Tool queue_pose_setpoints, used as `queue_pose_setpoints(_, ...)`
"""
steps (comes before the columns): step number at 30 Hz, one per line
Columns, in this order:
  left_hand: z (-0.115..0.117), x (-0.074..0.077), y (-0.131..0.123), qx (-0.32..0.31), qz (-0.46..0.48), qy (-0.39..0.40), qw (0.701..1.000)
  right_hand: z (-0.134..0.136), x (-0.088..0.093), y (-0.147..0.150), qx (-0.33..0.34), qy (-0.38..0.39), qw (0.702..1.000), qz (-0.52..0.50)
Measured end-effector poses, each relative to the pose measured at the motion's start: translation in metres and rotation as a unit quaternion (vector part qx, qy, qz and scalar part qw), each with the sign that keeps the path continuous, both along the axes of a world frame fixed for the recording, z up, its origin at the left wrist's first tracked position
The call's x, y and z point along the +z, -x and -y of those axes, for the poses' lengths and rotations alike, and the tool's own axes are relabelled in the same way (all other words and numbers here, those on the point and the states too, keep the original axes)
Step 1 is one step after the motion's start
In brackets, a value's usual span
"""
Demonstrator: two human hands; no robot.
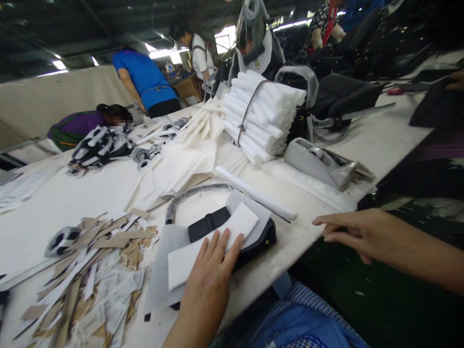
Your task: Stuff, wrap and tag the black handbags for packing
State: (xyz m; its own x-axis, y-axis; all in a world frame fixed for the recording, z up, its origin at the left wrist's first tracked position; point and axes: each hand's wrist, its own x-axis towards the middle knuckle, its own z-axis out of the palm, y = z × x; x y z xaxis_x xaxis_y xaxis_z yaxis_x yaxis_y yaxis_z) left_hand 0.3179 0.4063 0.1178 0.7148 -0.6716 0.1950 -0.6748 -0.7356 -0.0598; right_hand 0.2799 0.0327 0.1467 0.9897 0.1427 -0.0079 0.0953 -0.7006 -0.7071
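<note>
The black handbag [268,234], its smooth, leather-like body lying on the pale table [32,237], is the landmark; what it holds inside cannot be seen. On top of it, the left hand [212,263] lies flat, fingers slightly parted, on a soft white foam strip [181,267] over thin, translucent paper [159,266]. The right hand [348,234] is empty, fingers loosely extended, to the bag's right. Clear film wraps its curved handle [183,194]. Beyond the bag, a dark cord [250,106] binds spongy white rolls [257,128], with a rounded grey dispenser [311,162] beside them. Left of the bag, flat card strips [119,239] lie heaped.
</note>
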Motion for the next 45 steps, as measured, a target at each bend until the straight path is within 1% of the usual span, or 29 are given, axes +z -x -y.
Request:
queue_pose_setpoints(2,-0.002,-0.002,-0.001,-0.002,0.002,-0.002,1.000,0.001,0.003,-0.005,0.035,-0.018,0.998,-0.047)
queue_pose_setpoints(4,-0.004,-0.005,-0.003,-0.010,0.006,-0.005,1.000,0.003,0.003,-0.009,0.039,-0.059,0.993,-0.093)
queue_pose_setpoints(6,-0.007,-0.007,-0.005,-0.022,0.010,-0.007,1.000,0.007,-0.003,-0.009,0.002,-0.126,0.982,-0.138)
queue_pose_setpoints(8,-0.009,-0.008,-0.006,-0.032,0.012,-0.007,0.999,0.013,-0.011,-0.004,-0.064,-0.175,0.966,-0.181)
queue_pose_setpoints(11,-0.010,-0.009,-0.006,-0.030,0.017,0.001,0.999,0.020,-0.025,0.006,-0.148,-0.181,0.950,-0.205)
queue_pose_setpoints(13,-0.008,-0.008,-0.005,-0.027,0.026,0.011,0.999,0.024,-0.031,0.013,-0.164,-0.190,0.949,-0.193)
queue_pose_setpoints(15,-0.007,-0.007,-0.006,-0.030,0.032,0.020,0.999,0.025,-0.035,0.019,-0.158,-0.197,0.955,-0.155)
queue_pose_setpoints(16,-0.006,-0.007,-0.006,-0.031,0.033,0.021,0.999,0.025,-0.036,0.022,-0.152,-0.183,0.963,-0.129)
queue_pose_setpoints(17,-0.006,-0.006,-0.006,-0.030,0.032,0.020,0.999,0.023,-0.036,0.024,-0.144,-0.153,0.973,-0.093)
queue_pose_setpoints(19,-0.005,-0.005,-0.005,-0.026,0.028,0.015,0.999,0.014,-0.034,0.026,-0.115,-0.060,0.991,0.017)
queue_pose_setpoints(20,-0.005,-0.005,-0.005,-0.024,0.025,0.010,0.999,0.007,-0.032,0.026,-0.088,-0.008,0.992,0.089)
queue_pose_setpoints(21,-0.004,-0.004,-0.004,-0.022,0.022,0.005,0.999,-0.002,-0.029,0.023,-0.050,0.038,0.985,0.163)
queue_pose_setpoints(22,-0.003,-0.003,-0.003,-0.020,0.020,0.000,1.000,-0.013,-0.025,0.020,-0.004,0.076,0.970,0.231)
queue_pose_setpoints(24,-0.001,-0.001,-0.002,-0.015,0.017,-0.007,1.000,-0.038,-0.015,0.007,0.103,0.131,0.931,0.326)
queue_pose_setpoints(26,0.000,0.001,-0.001,-0.008,0.017,-0.014,1.000,-0.067,-0.004,-0.011,0.190,0.171,0.891,0.376)
queue_pose_setpoints(28,0.002,0.003,0.000,-0.005,0.018,-0.021,1.000,-0.093,0.003,-0.032,0.246,0.198,0.860,0.402)
queue_pose_setpoints(29,0.002,0.004,0.001,-0.003,0.019,-0.026,0.999,-0.104,0.004,-0.041,0.262,0.208,0.851,0.405)
queue_pose_setpoints(31,0.004,0.005,0.002,0.000,0.019,-0.035,0.999,-0.118,-0.001,-0.055,0.274,0.220,0.845,0.404)
queue_pose_setpoints(33,0.006,0.005,0.005,0.002,0.019,-0.040,0.999,-0.123,-0.015,-0.062,0.272,0.228,0.845,0.400)
queue_pose_setpoints(37,0.014,-0.004,0.013,0.005,0.040,-0.051,0.998,-0.118,-0.055,-0.054,0.248,0.246,0.846,0.403)
queue_pose_setpoints(40,0.022,-0.016,0.020,0.019,0.065,-0.051,0.996,-0.115,-0.077,-0.044,0.219,0.232,0.861,0.396)
queue_pose_setpoints(42,0.025,-0.024,0.024,0.033,0.073,-0.038,0.996,-0.117,-0.084,-0.040,0.211,0.216,0.872,0.386)
queue_pose_setpoints(45,0.028,-0.031,0.027,0.060,0.066,-0.015,0.996,-0.118,-0.083,-0.042,0.214,0.201,0.882,0.367)
